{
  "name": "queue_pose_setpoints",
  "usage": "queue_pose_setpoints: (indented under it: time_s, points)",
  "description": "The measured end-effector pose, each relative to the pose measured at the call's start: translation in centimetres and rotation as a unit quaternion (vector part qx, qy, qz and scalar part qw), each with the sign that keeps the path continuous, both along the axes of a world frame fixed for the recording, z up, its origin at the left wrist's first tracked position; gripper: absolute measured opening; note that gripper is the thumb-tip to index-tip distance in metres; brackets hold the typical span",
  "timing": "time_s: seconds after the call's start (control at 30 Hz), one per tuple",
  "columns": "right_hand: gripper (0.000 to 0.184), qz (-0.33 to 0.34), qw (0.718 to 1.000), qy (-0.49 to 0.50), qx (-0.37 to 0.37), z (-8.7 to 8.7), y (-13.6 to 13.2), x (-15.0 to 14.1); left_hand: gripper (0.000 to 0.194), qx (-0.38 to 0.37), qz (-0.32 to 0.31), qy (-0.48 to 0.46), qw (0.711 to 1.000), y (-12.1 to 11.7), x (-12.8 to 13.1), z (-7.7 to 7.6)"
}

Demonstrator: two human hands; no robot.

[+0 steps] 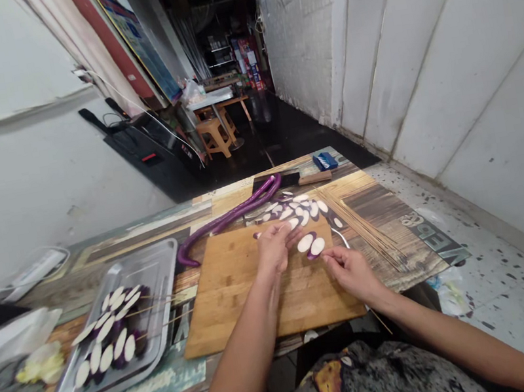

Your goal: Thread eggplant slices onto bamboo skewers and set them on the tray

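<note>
Two eggplant slices (316,246), apparently skewered, sit beside the pinching right hand (352,272).

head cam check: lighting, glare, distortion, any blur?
Head view: far shelves sink into shadow; head view: the dark floor reflects glare, the tray a pale sheen; head view: right wall leans, probably wide-angle distortion; head view: left hand and right hand show no heavy blur.
</note>
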State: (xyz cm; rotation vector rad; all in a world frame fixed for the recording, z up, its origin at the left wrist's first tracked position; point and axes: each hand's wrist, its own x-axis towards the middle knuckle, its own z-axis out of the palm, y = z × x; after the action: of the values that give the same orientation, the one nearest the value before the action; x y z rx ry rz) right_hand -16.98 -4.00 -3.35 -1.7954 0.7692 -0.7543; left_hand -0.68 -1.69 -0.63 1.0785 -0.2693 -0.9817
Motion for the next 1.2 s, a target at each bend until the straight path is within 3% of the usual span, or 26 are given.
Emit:
queue_pose_setpoints:
  time_s: [0.4, 0.73, 0.8, 0.9, 0.97, 1.03, 1.2]
  points:
    - [0.026, -0.019, 1.000, -0.005, 0.001, 0.1, 0.1, 0.5, 0.025, -0.020, -0.004, -0.018, 1.000, 0.0, -0.2, -0.4]
    - [0.028, -0.016, 0.998, 0.010, -0.066, 0.4, -1.8, 1.4, 0.027, 0.016, -0.011, -0.030, 0.999, -0.4, -0.2, -0.7]
    - [0.029, -0.019, 0.998, 0.000, -0.056, 0.1, -2.2, 1.1, 0.028, 0.010, 0.028, -0.082, 0.996, -0.3, 0.4, -0.9]
    - [0.029, -0.046, 0.998, -0.017, -0.042, -0.6, -2.8, 0.3, 0.020, 0.049, 0.136, -0.272, 0.951, -0.1, 1.6, -1.6]
    - [0.029, -0.060, 0.998, -0.025, -0.022, -0.9, -3.1, -0.5, 0.018, 0.090, 0.155, -0.388, 0.904, 0.1, 2.1, -2.1]
    - [0.030, -0.064, 0.997, -0.038, 0.014, -1.0, -3.4, -1.3, 0.018, 0.112, 0.136, -0.451, 0.875, 0.3, 2.3, -2.4]
    - [0.034, -0.082, 0.992, -0.066, 0.063, -1.2, -3.8, -3.6, 0.019, 0.143, 0.051, -0.530, 0.834, -0.5, 1.8, -2.0]
